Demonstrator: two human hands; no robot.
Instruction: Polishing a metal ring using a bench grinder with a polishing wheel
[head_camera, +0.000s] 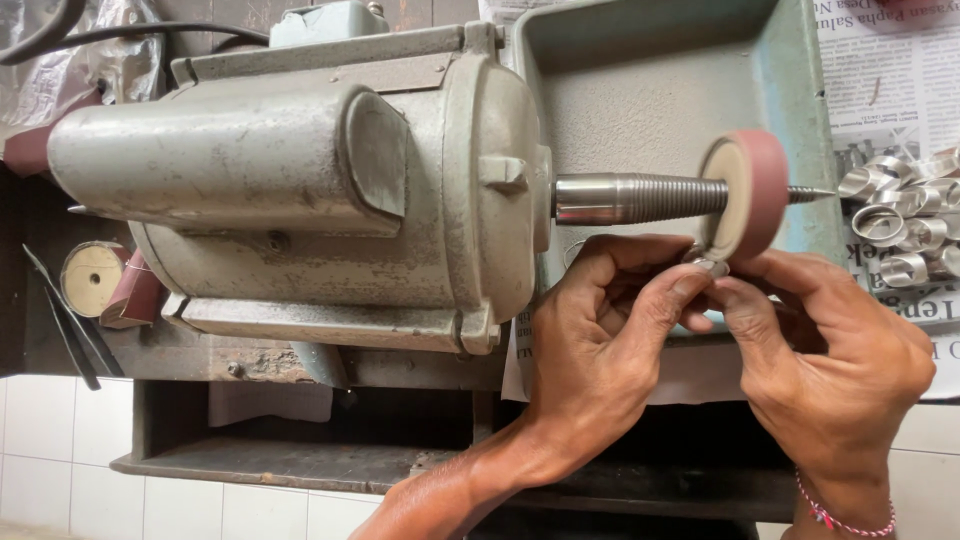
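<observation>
Head view: left hand (600, 340) and right hand (825, 350) both pinch a small metal ring (708, 264), pressed against the wheel (745, 195).

L hand (600, 335): fingers curled, tips pinched | R hand (830, 355): same, tips meeting L

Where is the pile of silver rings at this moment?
In the head view, the silver rings lie at the far right on newspaper, just right of the pink wheel and above the right hand.
</observation>
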